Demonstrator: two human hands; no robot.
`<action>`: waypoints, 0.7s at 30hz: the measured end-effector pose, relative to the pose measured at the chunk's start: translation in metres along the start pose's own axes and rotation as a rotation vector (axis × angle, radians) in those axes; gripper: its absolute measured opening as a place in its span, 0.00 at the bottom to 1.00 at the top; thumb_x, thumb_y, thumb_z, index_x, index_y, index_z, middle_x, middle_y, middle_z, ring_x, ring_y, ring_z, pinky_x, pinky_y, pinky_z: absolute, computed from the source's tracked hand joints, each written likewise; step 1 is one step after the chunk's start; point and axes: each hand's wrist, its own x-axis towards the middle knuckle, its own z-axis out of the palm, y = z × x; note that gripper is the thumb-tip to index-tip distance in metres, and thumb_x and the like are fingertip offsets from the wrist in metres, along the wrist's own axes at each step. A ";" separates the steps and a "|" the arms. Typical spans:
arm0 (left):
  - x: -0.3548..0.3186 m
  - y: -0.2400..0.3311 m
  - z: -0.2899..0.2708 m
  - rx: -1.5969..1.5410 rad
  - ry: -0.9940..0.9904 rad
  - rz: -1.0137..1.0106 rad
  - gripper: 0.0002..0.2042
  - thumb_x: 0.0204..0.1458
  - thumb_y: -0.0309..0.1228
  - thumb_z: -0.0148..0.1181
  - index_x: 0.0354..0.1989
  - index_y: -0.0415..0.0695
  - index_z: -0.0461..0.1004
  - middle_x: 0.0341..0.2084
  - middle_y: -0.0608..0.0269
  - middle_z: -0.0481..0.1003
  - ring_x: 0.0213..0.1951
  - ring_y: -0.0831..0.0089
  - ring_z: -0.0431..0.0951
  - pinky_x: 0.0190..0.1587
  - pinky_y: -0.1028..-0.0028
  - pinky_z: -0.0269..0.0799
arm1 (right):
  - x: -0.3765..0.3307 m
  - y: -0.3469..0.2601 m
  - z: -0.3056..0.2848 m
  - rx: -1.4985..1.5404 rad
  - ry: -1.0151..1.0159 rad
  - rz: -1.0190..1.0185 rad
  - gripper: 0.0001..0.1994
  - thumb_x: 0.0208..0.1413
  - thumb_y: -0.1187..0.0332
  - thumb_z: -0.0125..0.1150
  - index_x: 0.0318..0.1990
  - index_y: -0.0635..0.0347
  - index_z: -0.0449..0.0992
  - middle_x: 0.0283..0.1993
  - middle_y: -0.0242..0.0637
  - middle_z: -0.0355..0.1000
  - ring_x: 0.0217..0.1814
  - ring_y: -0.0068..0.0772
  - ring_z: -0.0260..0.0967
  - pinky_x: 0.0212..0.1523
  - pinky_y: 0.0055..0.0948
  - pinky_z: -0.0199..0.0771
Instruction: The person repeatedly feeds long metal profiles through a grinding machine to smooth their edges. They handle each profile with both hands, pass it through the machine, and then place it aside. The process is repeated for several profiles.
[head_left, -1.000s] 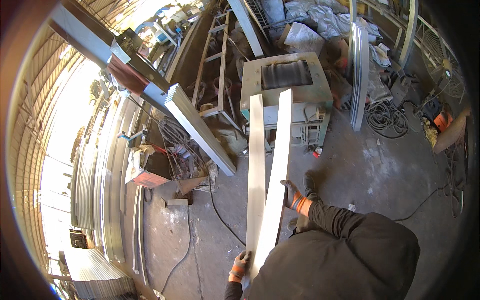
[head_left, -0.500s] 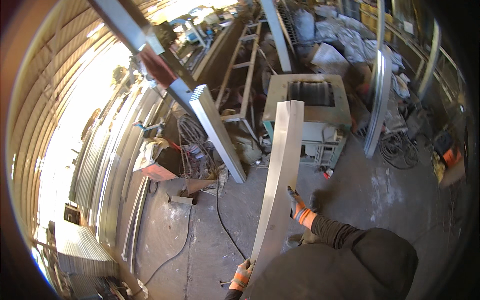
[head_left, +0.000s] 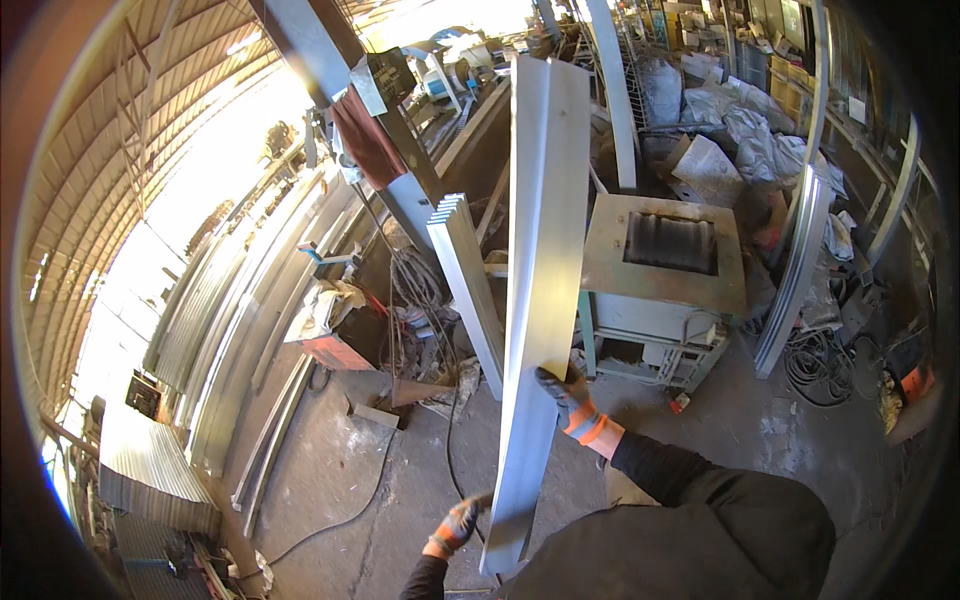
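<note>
The person's dark jacket (head_left: 690,530) fills the lower right. Ahead of it, the left hand (head_left: 458,526), in a grey and orange glove, is beside the lower end of a long silver metal strip (head_left: 540,260). It is blurred, its fingers pointing toward the strip's left edge; I cannot tell whether they touch or how far they are bent. The right hand (head_left: 572,403), gloved alike, holds the strip by its right edge below the middle, with part of the glove over the face. The strip is raised and slanted, its lower end near the jacket, its far end at the top of the view, with a crease along its length.

On the floor (head_left: 330,480), a thin black cable (head_left: 375,497) curves past a small metal offcut (head_left: 375,414). At the left is a stack of ribbed sheets (head_left: 155,455). Farther out, a bundle of strips (head_left: 465,280) leans left of the held one; to the right stands a boxy greenish machine (head_left: 610,235) with a dark opening on top. Beyond it lie crumpled plastic sacks (head_left: 750,130). A dark red cloth (head_left: 365,140) hangs on a thick post (head_left: 406,200).
</note>
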 end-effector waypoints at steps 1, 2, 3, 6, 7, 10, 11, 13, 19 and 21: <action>0.043 0.012 -0.020 -0.061 0.071 0.018 0.29 0.83 0.48 0.47 0.75 0.34 0.74 0.67 0.47 0.82 0.70 0.60 0.81 0.74 0.61 0.73 | 0.020 0.005 0.002 -0.093 -0.008 0.010 0.18 0.67 0.76 0.77 0.62 0.64 0.82 0.55 0.38 0.87 0.53 0.32 0.87 0.56 0.33 0.92; 0.083 0.031 -0.049 -0.061 0.132 0.121 0.28 0.83 0.46 0.48 0.78 0.35 0.71 0.71 0.47 0.79 0.72 0.57 0.78 0.76 0.59 0.70 | 0.036 0.016 0.006 -0.179 -0.032 -0.101 0.19 0.66 0.75 0.78 0.62 0.64 0.82 0.54 0.39 0.87 0.54 0.33 0.87 0.57 0.34 0.92; 0.130 0.054 -0.069 -0.196 0.221 0.199 0.29 0.83 0.46 0.50 0.81 0.37 0.67 0.74 0.48 0.76 0.74 0.56 0.76 0.78 0.57 0.69 | 0.053 0.026 0.009 -0.377 -0.062 -0.163 0.22 0.65 0.75 0.79 0.64 0.64 0.81 0.54 0.39 0.87 0.54 0.34 0.87 0.59 0.35 0.90; 0.267 0.144 -0.144 -0.256 0.308 0.373 0.50 0.72 0.66 0.58 0.90 0.43 0.49 0.80 0.48 0.66 0.76 0.56 0.71 0.75 0.54 0.72 | 0.095 0.050 0.009 -0.055 -0.307 0.067 0.31 0.66 0.74 0.79 0.74 0.63 0.73 0.62 0.39 0.84 0.63 0.30 0.82 0.64 0.36 0.87; 0.318 0.175 -0.165 -0.280 0.285 0.470 0.50 0.73 0.66 0.57 0.90 0.44 0.47 0.80 0.48 0.65 0.76 0.56 0.71 0.75 0.54 0.72 | 0.108 0.059 0.011 -0.210 -0.297 0.082 0.34 0.67 0.73 0.79 0.77 0.63 0.71 0.65 0.39 0.82 0.66 0.30 0.81 0.65 0.36 0.86; 0.419 0.224 -0.204 0.044 0.561 0.459 0.36 0.76 0.35 0.65 0.87 0.40 0.56 0.75 0.53 0.72 0.71 0.65 0.75 0.73 0.58 0.74 | 0.157 0.096 0.002 -0.737 -0.410 -0.056 0.41 0.69 0.61 0.78 0.83 0.63 0.65 0.77 0.51 0.75 0.79 0.41 0.73 0.76 0.45 0.76; 0.447 0.225 -0.206 -0.077 0.563 0.395 0.33 0.73 0.27 0.67 0.84 0.39 0.61 0.72 0.56 0.75 0.68 0.66 0.78 0.72 0.60 0.75 | 0.176 0.109 -0.004 -0.857 -0.355 -0.166 0.41 0.70 0.55 0.76 0.83 0.62 0.65 0.78 0.53 0.73 0.82 0.46 0.69 0.79 0.48 0.72; 0.486 0.204 -0.205 -0.293 0.646 0.412 0.29 0.66 0.20 0.74 0.75 0.38 0.70 0.63 0.63 0.81 0.61 0.67 0.82 0.69 0.66 0.77 | 0.226 0.137 -0.018 -1.212 -0.458 -0.119 0.41 0.72 0.45 0.69 0.82 0.63 0.66 0.81 0.56 0.69 0.86 0.52 0.64 0.80 0.51 0.69; 0.539 0.083 -0.287 -0.115 0.560 0.187 0.20 0.70 0.28 0.73 0.66 0.38 0.78 0.56 0.65 0.84 0.56 0.72 0.82 0.64 0.67 0.78 | 0.332 0.119 -0.102 -1.620 -0.678 0.117 0.47 0.68 0.45 0.68 0.86 0.61 0.58 0.83 0.56 0.68 0.82 0.56 0.69 0.82 0.44 0.69; 0.548 0.035 -0.319 -0.184 0.461 0.042 0.17 0.70 0.31 0.74 0.61 0.36 0.81 0.53 0.66 0.86 0.53 0.72 0.83 0.61 0.67 0.79 | 0.327 0.088 -0.147 -1.632 -0.580 0.196 0.43 0.69 0.45 0.67 0.84 0.59 0.63 0.80 0.57 0.71 0.79 0.60 0.72 0.80 0.48 0.72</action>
